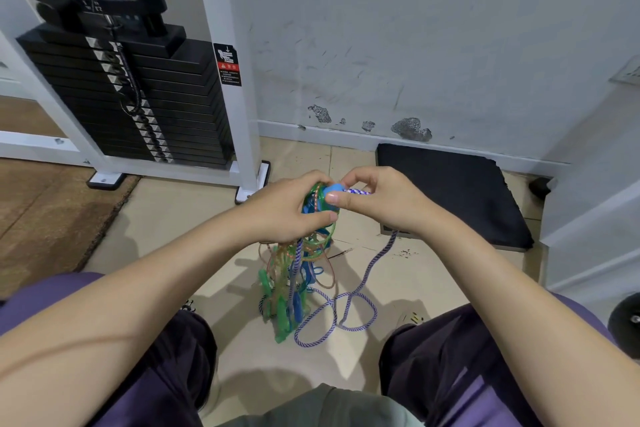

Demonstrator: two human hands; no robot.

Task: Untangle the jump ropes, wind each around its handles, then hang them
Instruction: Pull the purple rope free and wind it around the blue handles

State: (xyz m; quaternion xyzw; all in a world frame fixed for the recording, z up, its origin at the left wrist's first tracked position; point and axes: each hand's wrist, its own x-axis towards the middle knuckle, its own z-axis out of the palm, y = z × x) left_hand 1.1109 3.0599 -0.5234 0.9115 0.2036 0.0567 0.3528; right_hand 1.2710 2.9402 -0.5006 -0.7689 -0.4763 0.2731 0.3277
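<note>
At the centre of the frame I see the tangle of jump ropes (304,263), a bunch of glossy green, blue and clear orange plastic cords hanging from my hands down to the floor, with green handles (282,315) near the bottom. My left hand (287,208) is curled round the top of the bunch, holding it. My right hand (377,199) pinches a rounded light-blue handle end (334,188) between thumb and fingers, where a braided purple-and-white rope (349,308) comes out; that rope drops and lies in loose loops on the beige tiled floor (194,218). A flat black mat (450,191) lies to the right against the scuffed white wall (415,45). A black weight stack (138,97) in a white frame fills the upper left.
</note>
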